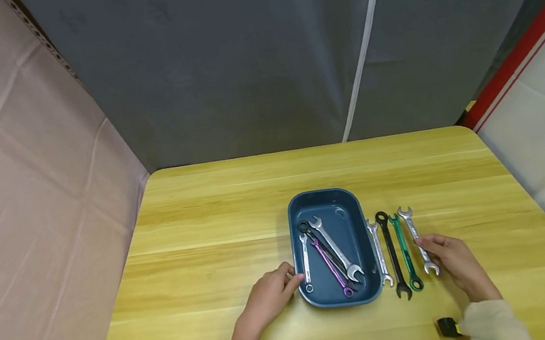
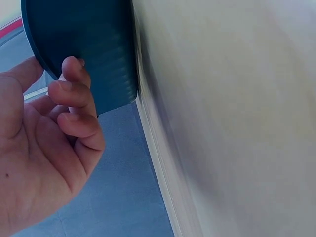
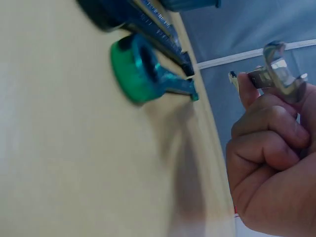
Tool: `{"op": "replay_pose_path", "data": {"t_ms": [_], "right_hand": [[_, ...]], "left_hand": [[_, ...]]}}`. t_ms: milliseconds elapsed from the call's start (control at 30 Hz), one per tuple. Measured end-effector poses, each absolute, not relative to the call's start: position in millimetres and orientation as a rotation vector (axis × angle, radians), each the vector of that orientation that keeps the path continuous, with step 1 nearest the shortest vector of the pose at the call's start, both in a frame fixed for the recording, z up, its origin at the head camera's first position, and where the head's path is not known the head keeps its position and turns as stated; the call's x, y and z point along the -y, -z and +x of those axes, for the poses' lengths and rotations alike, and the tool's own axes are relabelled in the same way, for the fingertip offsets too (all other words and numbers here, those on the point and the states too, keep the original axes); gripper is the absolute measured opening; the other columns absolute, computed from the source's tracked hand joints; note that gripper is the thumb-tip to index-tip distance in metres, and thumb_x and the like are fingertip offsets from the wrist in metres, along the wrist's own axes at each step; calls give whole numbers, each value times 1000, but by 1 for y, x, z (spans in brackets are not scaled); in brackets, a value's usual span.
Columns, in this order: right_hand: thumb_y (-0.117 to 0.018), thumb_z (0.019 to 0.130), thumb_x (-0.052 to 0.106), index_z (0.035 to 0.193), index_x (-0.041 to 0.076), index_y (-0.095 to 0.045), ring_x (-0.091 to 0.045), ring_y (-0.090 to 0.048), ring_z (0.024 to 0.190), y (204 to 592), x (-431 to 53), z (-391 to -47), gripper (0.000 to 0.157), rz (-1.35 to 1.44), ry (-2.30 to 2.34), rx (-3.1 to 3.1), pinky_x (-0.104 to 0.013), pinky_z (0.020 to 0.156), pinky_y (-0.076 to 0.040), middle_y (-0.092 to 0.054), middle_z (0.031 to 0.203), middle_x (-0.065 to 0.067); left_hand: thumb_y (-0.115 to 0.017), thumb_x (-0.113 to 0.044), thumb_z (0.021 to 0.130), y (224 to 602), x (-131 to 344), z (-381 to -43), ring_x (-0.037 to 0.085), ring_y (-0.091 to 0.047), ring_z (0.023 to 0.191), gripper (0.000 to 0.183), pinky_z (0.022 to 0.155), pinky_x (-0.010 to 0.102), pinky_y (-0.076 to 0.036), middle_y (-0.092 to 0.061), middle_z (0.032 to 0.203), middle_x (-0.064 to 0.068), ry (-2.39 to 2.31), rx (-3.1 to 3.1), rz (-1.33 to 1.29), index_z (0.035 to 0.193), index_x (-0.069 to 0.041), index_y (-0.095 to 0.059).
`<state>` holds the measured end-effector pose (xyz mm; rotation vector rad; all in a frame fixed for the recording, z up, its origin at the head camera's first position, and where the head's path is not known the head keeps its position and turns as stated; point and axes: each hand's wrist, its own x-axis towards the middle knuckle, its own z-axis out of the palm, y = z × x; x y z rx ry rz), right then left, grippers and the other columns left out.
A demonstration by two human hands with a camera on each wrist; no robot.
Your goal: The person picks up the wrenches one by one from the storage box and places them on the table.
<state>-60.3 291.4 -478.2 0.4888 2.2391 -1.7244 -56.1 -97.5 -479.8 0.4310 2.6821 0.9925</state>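
Observation:
A dark blue tray (image 1: 351,211) stands on the table; my left hand (image 1: 270,298) pinches its left rim, thumb on top. The left wrist view shows the tray's outer wall (image 2: 98,44) by the fingers. Inside lie a small silver wrench (image 1: 306,262), a black ratchet wrench (image 1: 304,226), a purple wrench (image 1: 328,259) and a larger silver open-end wrench (image 1: 331,244). My right hand (image 1: 452,261) pinches a silver double open-end wrench (image 1: 408,221) by its shaft, and the right wrist view shows it raised above the table. Nearest this hand lies a green wrench (image 1: 406,253).
Between the tray and the green wrench lie a silver wrench (image 1: 379,253) and a black ratchet wrench (image 1: 392,251), side by side. The wooden table (image 1: 198,230) extends to both sides. A grey curtain (image 1: 241,83) hangs behind its far edge.

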Motion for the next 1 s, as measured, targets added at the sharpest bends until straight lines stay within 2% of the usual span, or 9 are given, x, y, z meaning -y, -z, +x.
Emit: {"op": "replay_pose_path", "data": {"t_ms": [233,367,733,1000], "right_hand": [[-58,97,28,97,9,-69,-4,-50,63,489,-297,-60,22,548,1702,-2205,-22,56,-47,-53,72,10],[-59,97,32,100,8,-68,-4,-52,61,495,-298,-60,26,583,1665,-2210,-23,56,-47,-54,70,11],[-57,97,33,113,-7,-62,-5,-54,63,499,-296,-59,43,608,1535,-2273,-25,58,-48,-58,72,9],[-59,96,31,108,-8,-64,-7,-54,62,499,-294,-60,41,585,1393,-2369,-26,57,-47,-58,71,7]], "left_hand": [[-50,-42,99,480,96,-57,4,-41,52,29,49,22,-34,-46,59,-10,-977,-2690,438,95,-15,-59],[-49,-44,99,480,96,-57,4,-42,53,31,50,21,-35,-47,60,-10,-973,-2697,439,95,-15,-59],[-51,-42,99,478,97,-56,3,-42,53,29,51,22,-35,-48,60,-10,-979,-2696,437,94,-15,-60],[-51,-43,98,479,97,-56,3,-42,53,30,51,21,-35,-48,60,-11,-996,-2682,427,95,-15,-60]]}}
